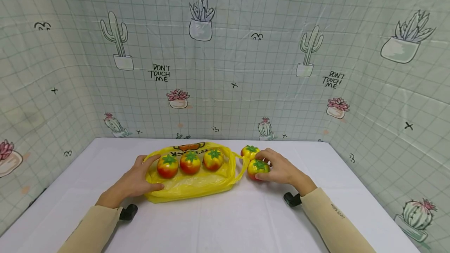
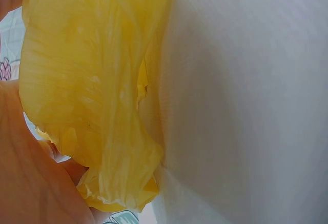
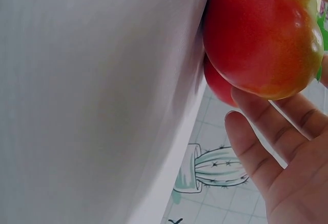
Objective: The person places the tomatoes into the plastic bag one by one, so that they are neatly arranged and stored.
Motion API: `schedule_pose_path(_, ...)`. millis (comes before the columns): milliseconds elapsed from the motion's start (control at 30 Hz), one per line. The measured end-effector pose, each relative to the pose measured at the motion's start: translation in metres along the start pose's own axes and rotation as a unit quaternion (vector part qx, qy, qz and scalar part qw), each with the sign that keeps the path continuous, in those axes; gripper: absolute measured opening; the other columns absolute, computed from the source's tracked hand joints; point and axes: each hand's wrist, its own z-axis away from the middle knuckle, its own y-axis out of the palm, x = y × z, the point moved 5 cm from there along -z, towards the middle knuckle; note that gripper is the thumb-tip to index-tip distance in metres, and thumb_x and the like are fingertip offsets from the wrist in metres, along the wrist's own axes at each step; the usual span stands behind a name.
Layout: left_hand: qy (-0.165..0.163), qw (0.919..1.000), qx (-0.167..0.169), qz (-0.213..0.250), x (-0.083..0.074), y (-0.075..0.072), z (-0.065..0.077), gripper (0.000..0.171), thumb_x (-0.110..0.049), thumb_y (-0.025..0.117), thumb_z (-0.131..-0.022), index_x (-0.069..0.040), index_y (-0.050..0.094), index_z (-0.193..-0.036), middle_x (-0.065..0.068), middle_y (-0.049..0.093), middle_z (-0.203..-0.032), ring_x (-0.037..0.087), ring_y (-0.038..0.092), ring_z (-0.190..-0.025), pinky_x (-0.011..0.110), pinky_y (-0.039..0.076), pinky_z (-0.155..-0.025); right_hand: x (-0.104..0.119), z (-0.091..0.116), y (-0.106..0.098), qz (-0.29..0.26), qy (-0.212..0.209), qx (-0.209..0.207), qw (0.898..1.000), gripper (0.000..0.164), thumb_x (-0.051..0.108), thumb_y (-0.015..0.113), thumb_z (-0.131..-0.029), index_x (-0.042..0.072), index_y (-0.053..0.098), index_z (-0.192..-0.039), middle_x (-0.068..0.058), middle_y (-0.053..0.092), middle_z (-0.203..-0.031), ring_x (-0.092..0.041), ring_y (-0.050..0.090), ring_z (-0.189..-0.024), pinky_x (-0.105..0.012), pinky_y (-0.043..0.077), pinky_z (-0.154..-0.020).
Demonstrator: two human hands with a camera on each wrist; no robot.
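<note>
A yellow plastic bag (image 1: pixel 190 192) lies spread on the table with its mouth facing up. Three red-and-yellow tomatoes with green leaf tops, a left one (image 1: pixel 167 166), a middle one (image 1: pixel 190 163) and a right one (image 1: pixel 213 159), sit in a row inside. My left hand (image 1: pixel 138 177) holds the bag's left end, thumb at the front and fingers at the back. Right of the bag, my right hand (image 1: pixel 279 167) grips another tomato (image 3: pixel 261 34) between thumb and fingers, low at the tabletop. Just behind that one is a further tomato (image 1: pixel 249 151), partly covered by the fingers.
The bag's handle loop (image 1: pixel 242 167) stretches right, close beside the gripped tomato. A white cloth covers the table (image 1: pixel 225 225). Behind and at both sides hangs a checked curtain (image 1: pixel 225 57) printed with cacti, meeting the table's back edge.
</note>
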Motion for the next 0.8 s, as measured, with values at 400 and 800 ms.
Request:
schedule_pose_path(400, -0.001, 1.0000, 0.001, 0.003, 0.000, 0.001, 0.001, 0.098, -0.054, 0.077, -0.069, -0.014, 0.031, -0.146, 0.026, 0.022, -0.140, 0.051, 0.046, -0.115, 0.066, 0.040, -0.090, 0.001, 0.000, 0.000, 0.004, -0.014, -0.008, 1.000, 0.042, 0.035, 0.078, -0.074, 0.027, 0.059, -0.111, 0.012, 0.052, -0.099, -0.010, 0.051, -0.091, -0.033, 0.047, -0.079)
schedule_pose_path(800, -0.002, 1.0000, 0.000, 0.004, 0.001, 0.001, 0.001, 0.099, -0.054, 0.077, -0.069, -0.014, 0.031, -0.146, 0.026, 0.023, -0.140, 0.050, 0.045, -0.116, 0.066, 0.040, -0.090, 0.004, 0.002, -0.011, -0.014, -0.044, -0.029, 0.999, 0.041, 0.031, 0.078, -0.074, 0.024, 0.059, -0.110, 0.009, 0.054, -0.099, -0.012, 0.051, -0.090, -0.040, 0.050, -0.076)
